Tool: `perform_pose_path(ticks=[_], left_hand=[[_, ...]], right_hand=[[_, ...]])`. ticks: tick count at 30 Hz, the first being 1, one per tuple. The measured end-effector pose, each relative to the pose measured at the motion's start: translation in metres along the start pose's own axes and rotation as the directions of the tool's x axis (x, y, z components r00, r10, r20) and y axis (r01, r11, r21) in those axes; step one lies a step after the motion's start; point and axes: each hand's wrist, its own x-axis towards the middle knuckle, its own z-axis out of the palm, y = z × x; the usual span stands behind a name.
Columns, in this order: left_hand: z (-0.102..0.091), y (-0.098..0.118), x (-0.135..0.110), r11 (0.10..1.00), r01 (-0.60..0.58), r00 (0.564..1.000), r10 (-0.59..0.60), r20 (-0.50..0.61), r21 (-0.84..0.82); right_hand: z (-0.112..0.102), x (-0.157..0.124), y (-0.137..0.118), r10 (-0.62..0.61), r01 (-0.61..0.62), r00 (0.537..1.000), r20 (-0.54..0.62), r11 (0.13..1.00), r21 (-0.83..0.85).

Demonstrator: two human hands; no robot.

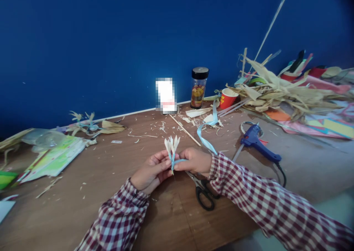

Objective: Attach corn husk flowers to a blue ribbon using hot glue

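Observation:
My left hand (151, 170) pinches the base of a small bundle of pale corn-husk petals (172, 145) that stands upright above the wooden table (116, 192). A light blue ribbon (206, 138) is wrapped round the bundle's base. My right hand (195, 160) is closed on that ribbon right beside the bundle, and the ribbon trails off behind it toward the back of the table. Both hands touch each other at the bundle. Black-handled scissors (204, 194) lie on the table just below my right wrist.
A blue glue gun (258, 142) lies to the right. A red paper cup (227, 97), a black-lidded jar (198, 88) and a heap of dried corn husks (279, 90) sit at the back right. Finished husk flowers (88, 125) and coloured paper (52, 159) lie at left. Husk scraps are scattered about.

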Motion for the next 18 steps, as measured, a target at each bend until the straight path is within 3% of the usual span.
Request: perform_pose_path(ticks=[3,10,12,15,18], left_hand=[[-0.002,-0.002,0.001,1.0,-0.019,1.0,0.019,0.009,-0.022],[-0.005,0.009,0.001,0.998,-0.061,0.994,0.06,-0.093,-0.01],[-0.008,0.016,0.001,0.996,-0.064,0.987,0.071,-0.147,0.056],[-0.014,0.022,0.001,0.983,-0.055,0.967,0.096,-0.235,0.176],[-0.018,0.022,0.003,0.971,-0.076,0.955,0.136,-0.264,0.225]], right_hand=[[0.001,0.0,-0.001,-0.033,0.031,0.998,0.056,0.999,0.045],[-0.007,0.002,-0.002,-0.116,0.117,0.993,-0.021,0.993,0.033],[-0.011,0.002,-0.005,-0.173,0.176,0.974,-0.15,0.984,0.012],[-0.016,0.004,-0.008,-0.228,0.258,0.894,-0.385,0.966,0.026],[-0.015,0.007,-0.008,-0.215,0.336,0.872,-0.439,0.916,0.22]])
